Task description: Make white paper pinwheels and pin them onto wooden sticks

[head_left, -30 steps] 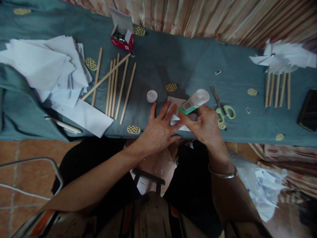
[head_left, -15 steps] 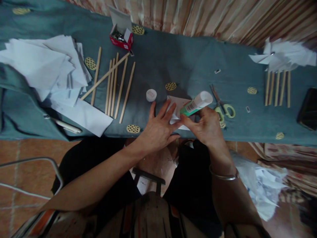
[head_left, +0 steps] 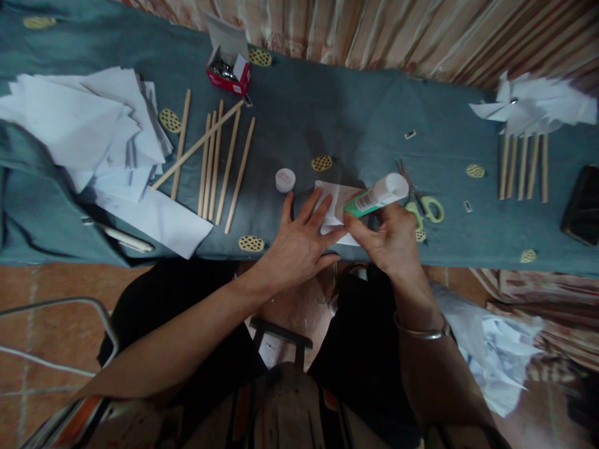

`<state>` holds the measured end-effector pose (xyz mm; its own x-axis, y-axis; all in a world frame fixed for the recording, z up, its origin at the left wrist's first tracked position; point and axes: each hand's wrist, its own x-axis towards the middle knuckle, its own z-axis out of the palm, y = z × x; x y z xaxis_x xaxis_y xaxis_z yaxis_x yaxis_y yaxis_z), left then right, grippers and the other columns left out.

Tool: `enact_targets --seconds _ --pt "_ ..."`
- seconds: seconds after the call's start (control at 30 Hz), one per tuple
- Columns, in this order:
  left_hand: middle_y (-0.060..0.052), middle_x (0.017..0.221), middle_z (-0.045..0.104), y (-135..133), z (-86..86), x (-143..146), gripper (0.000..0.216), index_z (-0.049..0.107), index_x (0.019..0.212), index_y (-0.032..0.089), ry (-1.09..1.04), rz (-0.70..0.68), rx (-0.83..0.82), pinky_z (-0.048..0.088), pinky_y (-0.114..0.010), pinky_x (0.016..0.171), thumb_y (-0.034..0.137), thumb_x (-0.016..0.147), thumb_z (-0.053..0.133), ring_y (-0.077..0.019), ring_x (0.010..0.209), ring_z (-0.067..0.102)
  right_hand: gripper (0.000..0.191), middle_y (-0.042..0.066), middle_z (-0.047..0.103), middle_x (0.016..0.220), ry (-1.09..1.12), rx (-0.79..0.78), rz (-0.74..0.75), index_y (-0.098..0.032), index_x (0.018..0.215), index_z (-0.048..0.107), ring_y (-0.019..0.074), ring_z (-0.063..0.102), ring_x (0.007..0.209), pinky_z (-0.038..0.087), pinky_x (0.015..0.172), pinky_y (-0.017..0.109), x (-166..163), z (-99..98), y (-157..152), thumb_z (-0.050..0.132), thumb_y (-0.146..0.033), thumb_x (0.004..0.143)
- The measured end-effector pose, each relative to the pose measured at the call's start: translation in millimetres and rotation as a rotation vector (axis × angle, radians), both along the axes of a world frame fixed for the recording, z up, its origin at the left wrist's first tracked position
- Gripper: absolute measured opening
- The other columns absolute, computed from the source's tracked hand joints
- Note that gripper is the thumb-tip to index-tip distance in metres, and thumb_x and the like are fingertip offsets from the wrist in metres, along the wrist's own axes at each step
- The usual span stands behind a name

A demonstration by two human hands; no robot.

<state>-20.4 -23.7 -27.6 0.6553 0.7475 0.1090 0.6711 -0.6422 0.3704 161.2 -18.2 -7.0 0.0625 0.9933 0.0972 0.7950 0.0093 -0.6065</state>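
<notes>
Right hand (head_left: 386, 234): grasping the green-and-white cylindrical glue stick (head_left: 372, 198), thumb along its near side; a silver metal bangle (head_left: 423, 335) circles the wrist.
Left hand (head_left: 304, 246): laid flat, palm down with fingers spread, gripping nothing and pressing on the folded white paper piece (head_left: 339, 193).
Glue stick: tilted over the paper piece, its green end low beside the left hand's fingertips and its white end up to the right; whether the tip touches the paper is hidden.
Paper piece: on the surface at the near edge, partly covered by both hands.
Round white plastic cap (head_left: 285, 180): just beyond the left hand's fingers.
Scissors with pale green handles (head_left: 413, 194): just beside the right hand, blades pointing away.
Slim pale wooden sticks (head_left: 241, 174): 7 in all, left of the cap, 1 lying across others.
Small red cardboard box (head_left: 222, 81): beyond the sticks, lid raised, shiny metal pieces inside.
Stack of white paper sheets (head_left: 88, 118): far left.
White paper pinwheels (head_left: 538, 106): far right, overlapping, with 5 wooden sticks showing below.
Black phone-like object (head_left: 583, 206): right edge.
Surface: covered by a teal cloth (head_left: 374, 118) printed with yellow pineapples.
</notes>
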Motion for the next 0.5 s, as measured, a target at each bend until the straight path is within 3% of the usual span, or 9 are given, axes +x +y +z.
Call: enact_targets --seconds 0.3,0.5 --pt "-0.015 0.159 0.034 0.0 -1.0 -0.1 0.052 0.053 0.138 0.029 -0.009 -0.005 -0.003 0.013 -0.073 0.113 0.053 0.091 0.054 -0.0401 0.148 0.023 0.025 0.006 0.071 0.084 0.063 -0.006 0.000 -0.020 0.094 0.066 0.0233 0.066 0.078 0.054 0.075 0.040 -5.2 -2.1 4.0 0.066 -0.040 0.080" --pt "-0.015 0.159 0.033 0.5 0.2 -0.3 0.053 0.052 0.139 0.030 0.001 -0.008 -0.011 0.012 -0.073 0.113 0.050 0.091 0.057 -0.0408 0.148 0.022 0.019 0.002 0.072 0.083 0.343 -0.090 -0.020 -0.021 0.087 0.068 0.0202 0.067 0.077 0.054 0.078 0.038 -7.2 -5.1 5.2 0.072 -0.034 0.074"
